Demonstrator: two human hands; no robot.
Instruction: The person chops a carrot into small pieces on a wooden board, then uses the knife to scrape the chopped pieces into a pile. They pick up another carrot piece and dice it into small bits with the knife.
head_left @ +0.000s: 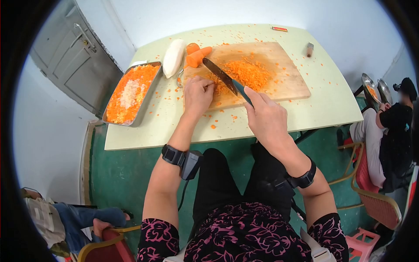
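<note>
My right hand (267,114) is wrapped round the teal handle of a kitchen knife (223,78). Its dark blade slants up and left over the wooden cutting board (290,83). Beneath and beyond the blade lies a heap of finely chopped carrot (248,73). My left hand (198,94) rests at the board's left edge with curled fingers, close to the blade and some orange bits; whatever its fingertips hold, if anything, is hidden. Pieces of whole carrot (197,56) lie at the board's upper left corner, beside a peeled white radish (174,58).
A metal tray (153,89) of chopped carrot and paler bits stands on the table's left. A peeler-like tool (310,49) and a small red object (279,29) lie at the far right. Carrot crumbs dot the pale table (331,100). Other people sit at both sides.
</note>
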